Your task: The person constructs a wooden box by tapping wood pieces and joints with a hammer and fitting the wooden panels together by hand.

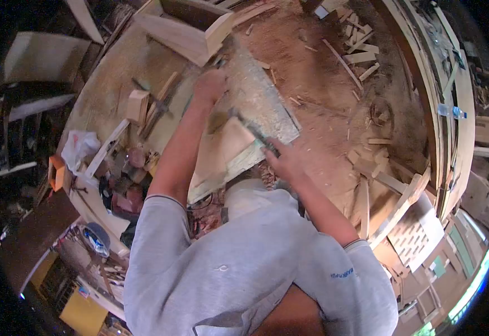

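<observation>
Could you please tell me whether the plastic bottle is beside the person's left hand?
No, the plastic bottle is by the long boards on the picture's right, while the left hand is left of centre.

Left hand [211, 87] in a fist, well forward; right hand [282, 161] farther back, curled.

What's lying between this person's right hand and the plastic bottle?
Between the right hand and bottle, the head view shows brown floor, some wood scraps, then long planks.
</observation>
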`<action>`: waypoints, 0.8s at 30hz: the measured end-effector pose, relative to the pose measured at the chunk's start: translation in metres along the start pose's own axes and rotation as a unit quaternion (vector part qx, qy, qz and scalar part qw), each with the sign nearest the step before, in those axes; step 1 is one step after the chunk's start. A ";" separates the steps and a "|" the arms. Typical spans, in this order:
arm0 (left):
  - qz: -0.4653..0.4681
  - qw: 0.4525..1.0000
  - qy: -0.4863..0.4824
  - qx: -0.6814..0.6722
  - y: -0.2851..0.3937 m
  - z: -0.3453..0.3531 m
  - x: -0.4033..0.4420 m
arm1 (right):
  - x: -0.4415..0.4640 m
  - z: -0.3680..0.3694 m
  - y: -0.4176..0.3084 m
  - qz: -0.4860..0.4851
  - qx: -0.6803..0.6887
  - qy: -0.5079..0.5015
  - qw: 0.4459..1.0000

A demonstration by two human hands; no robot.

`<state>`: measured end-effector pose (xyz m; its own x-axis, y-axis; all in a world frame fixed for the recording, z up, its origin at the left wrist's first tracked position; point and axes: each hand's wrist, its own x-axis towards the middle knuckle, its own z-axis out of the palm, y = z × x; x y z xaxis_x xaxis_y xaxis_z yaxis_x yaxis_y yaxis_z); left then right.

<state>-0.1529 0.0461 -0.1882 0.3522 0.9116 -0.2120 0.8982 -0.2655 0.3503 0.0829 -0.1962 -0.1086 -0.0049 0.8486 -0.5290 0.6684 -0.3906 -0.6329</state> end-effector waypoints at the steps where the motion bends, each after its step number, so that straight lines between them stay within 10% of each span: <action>1: 0.000 1.000 -0.024 -0.004 -0.006 0.004 0.001 | -0.001 -0.006 -0.009 0.028 0.000 0.003 1.000; 17: 0.010 0.995 0.091 0.036 -0.022 0.063 0.016 | -0.054 0.003 0.073 -0.102 -0.087 -0.018 0.991; 24: -0.129 0.898 0.192 -0.373 -0.020 -0.007 -0.073 | -0.065 -0.002 0.055 -0.074 -0.092 -0.125 0.985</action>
<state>-0.1981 -0.0127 -0.1730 -0.0869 0.9918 -0.0940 0.4594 0.1236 0.8796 0.1215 -0.2723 -0.1073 -0.2795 0.7685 -0.5755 0.7705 -0.1781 -0.6121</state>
